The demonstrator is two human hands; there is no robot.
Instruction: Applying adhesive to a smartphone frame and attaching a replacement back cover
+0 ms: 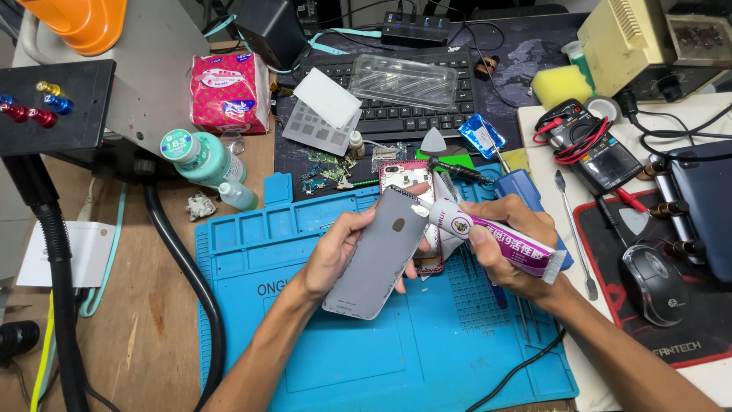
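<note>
Grey phone back cover [380, 255], one, gripped by left hand [332, 255]; right hand [509, 243] clasps one glue tube [492, 236].

Left hand [333, 252] covers part of the grey back cover [379, 254], which hides most of the phone frame [418, 200] behind it. Right hand [509, 248] wraps the glue tube [492, 240] mid-section, so its label's partly hidden. Orange cone [78, 21] top left & mouse mat [686, 336] at right are cut off by frame edges

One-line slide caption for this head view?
Left hand holds a grey phone back cover while right hand aims a glue tube at its top edge, above a blue work mat.
</note>
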